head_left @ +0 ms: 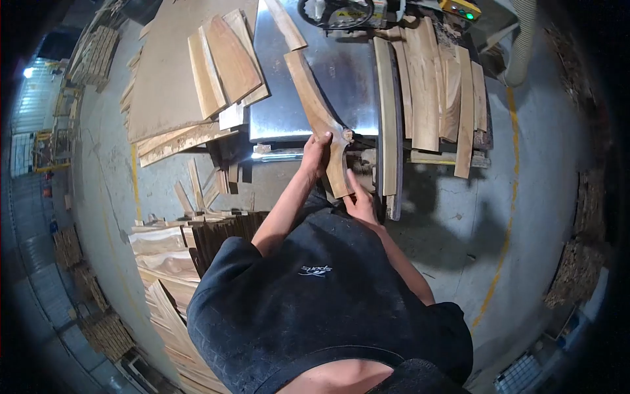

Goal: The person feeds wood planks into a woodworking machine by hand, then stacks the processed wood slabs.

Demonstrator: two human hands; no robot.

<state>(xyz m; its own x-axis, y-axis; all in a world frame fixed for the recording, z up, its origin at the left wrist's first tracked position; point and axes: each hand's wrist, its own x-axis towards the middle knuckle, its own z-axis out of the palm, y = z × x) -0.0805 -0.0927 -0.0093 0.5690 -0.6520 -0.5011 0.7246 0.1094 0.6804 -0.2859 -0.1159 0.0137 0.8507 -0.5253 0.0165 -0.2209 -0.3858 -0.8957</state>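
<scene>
A long curved wooden board (307,88) reaches from the metal table (279,79) over its near edge towards my body. My left hand (316,156) is closed round the board's left edge near the table's front. Lower down, my right hand (361,200) grips the board's near end from the right, its index finger along the side. Another narrow board (285,25) lies on the metal surface just beyond the far end of the held one. A knot or small wood piece (348,135) shows at the right edge of the held board.
Boards (230,62) are stacked at the table's left, and several more (423,85) lie on the right beyond a long straight strip (388,118). A machine part (338,12) stands at the back. Piled lumber (164,256) is at lower left, a hose (523,46) at upper right.
</scene>
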